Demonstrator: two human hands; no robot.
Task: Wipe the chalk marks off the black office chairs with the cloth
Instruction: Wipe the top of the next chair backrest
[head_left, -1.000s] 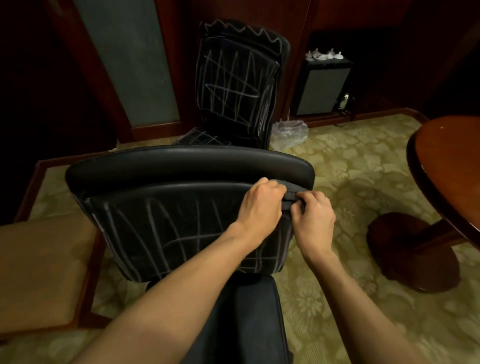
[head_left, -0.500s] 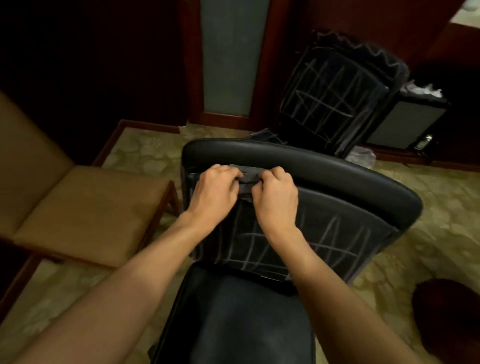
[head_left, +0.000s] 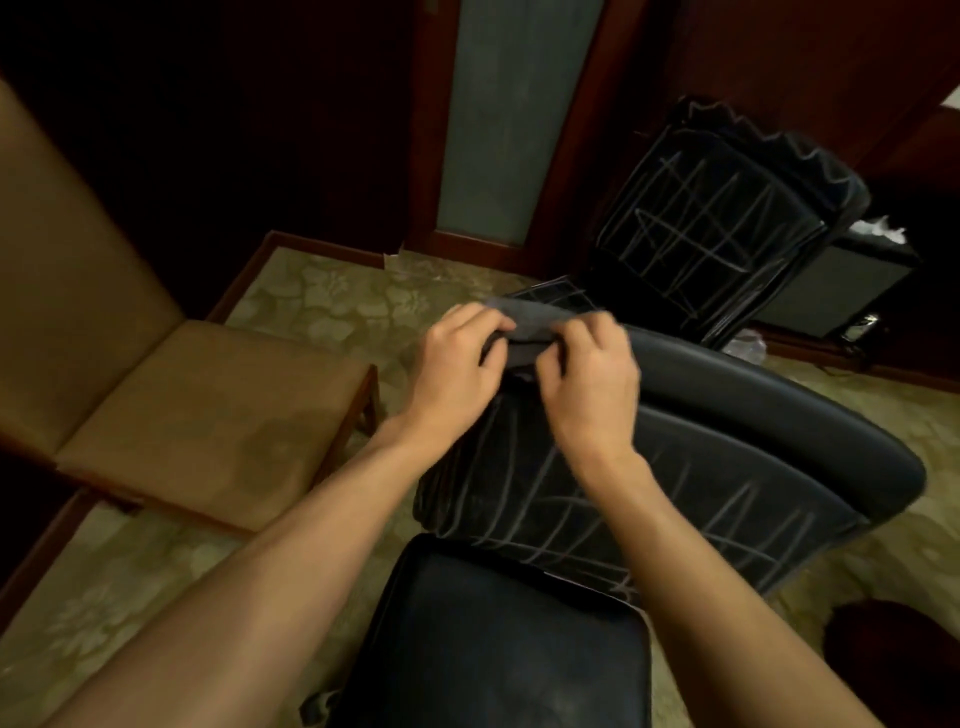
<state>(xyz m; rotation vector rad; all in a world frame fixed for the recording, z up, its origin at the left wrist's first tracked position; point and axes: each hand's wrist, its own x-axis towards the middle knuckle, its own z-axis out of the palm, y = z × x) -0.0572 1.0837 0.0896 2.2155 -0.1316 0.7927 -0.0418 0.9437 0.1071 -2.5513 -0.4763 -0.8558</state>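
A black office chair (head_left: 727, 467) stands right in front of me, its backrest crossed with white chalk lines and its dark seat (head_left: 498, 649) below. My left hand (head_left: 457, 369) and my right hand (head_left: 592, 384) hold a small grey cloth (head_left: 530, 322) between them at the left top corner of that backrest, fingers curled round it. A second black office chair (head_left: 717, 228), also scribbled with chalk, stands behind at the upper right.
A tan upholstered chair (head_left: 197, 421) with a wooden frame stands at the left. Dark wood panelling and a grey panel (head_left: 498, 119) close the back. A dark cabinet (head_left: 841, 280) sits at the right behind the far chair. Patterned carpet (head_left: 322, 301) covers the floor.
Both hands with the cloth have moved from the right end of the backrest's top to its left corner and lifted slightly. The view has swung left, bringing the tan chair in.
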